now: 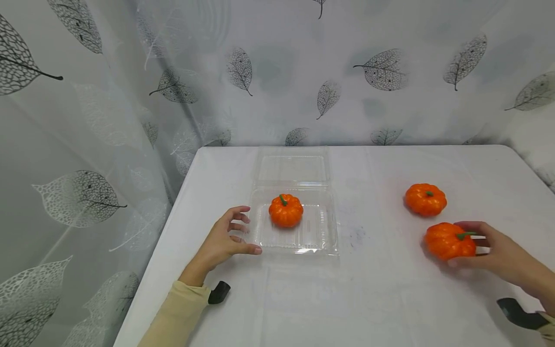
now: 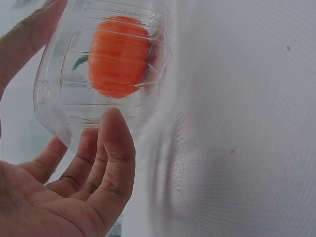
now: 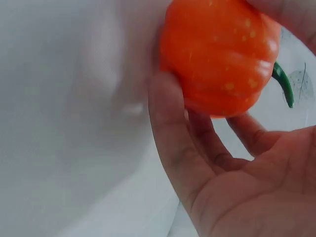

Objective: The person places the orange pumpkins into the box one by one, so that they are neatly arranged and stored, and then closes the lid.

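Observation:
At the right of the head view my right hand [image 1: 498,248] grips a small orange pumpkin [image 1: 448,241] with a green stem, its thumb and fingers around the sides. The right wrist view shows this pumpkin [image 3: 217,57] close up between thumb and fingertips. A clear plastic clamshell box [image 1: 318,236] lies with its lid [image 1: 291,167] folded back. One orange pumpkin [image 1: 285,211] sits inside it, left of the middle. Beside the box's left edge is my left hand [image 1: 223,241], fingers loosely bent and thumb by the front corner; whether it touches the box I cannot tell.
Another orange pumpkin [image 1: 426,199] rests on the white table [image 1: 373,299], just behind the held one. A curtain with a leaf print [image 1: 277,72] hangs along the back and left of the table. Black wrist mounts stick out from both sleeves.

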Available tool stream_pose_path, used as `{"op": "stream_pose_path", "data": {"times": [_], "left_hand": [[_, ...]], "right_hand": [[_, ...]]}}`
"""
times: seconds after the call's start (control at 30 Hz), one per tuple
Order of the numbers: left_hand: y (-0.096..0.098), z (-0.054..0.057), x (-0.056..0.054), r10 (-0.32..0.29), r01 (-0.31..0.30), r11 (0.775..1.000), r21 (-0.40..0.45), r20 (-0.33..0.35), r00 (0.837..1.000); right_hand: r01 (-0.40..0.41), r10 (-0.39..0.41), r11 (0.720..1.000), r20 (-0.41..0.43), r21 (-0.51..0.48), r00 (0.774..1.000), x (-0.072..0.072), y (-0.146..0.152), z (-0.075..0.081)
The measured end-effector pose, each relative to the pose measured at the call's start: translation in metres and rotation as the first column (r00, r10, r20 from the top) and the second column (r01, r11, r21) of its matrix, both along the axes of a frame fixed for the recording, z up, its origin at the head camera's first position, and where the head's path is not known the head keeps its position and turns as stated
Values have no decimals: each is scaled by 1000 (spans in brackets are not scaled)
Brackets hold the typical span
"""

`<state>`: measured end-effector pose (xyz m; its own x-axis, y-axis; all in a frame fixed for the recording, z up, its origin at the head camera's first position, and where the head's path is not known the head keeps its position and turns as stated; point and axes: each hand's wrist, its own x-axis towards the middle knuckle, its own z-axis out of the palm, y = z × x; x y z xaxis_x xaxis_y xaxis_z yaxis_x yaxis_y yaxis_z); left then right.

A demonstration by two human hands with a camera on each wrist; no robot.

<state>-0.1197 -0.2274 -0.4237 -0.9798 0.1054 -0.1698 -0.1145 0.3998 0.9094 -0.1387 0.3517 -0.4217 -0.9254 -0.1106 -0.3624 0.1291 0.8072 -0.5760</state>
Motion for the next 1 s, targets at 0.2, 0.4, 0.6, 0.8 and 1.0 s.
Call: {"op": "stream_pose_path", "data": {"times": [0.2,0.4,0.6,0.8,1.0], "left_hand": [[-1,0,0,1,-1,1000,2,4,1000],[-1,0,0,3,-3,1000,3,4,1000],[0,1,0,3,-3,1000,4,12,1000],[0,1,0,0,0,1000,8,10,1000],[0,1,0,-4,4,1000,17,10,1000]], "right_hand": [[-96,94,994,-32,-47,995,0,-19,11],[-199,194,974,-62,-104,979,-2,-44,28],[-282,268,937,-95,-205,959,-8,-69,37],[-315,305,897,-83,-310,949,-13,-96,48],[-342,343,865,-66,-368,937,-19,-119,56]]}}
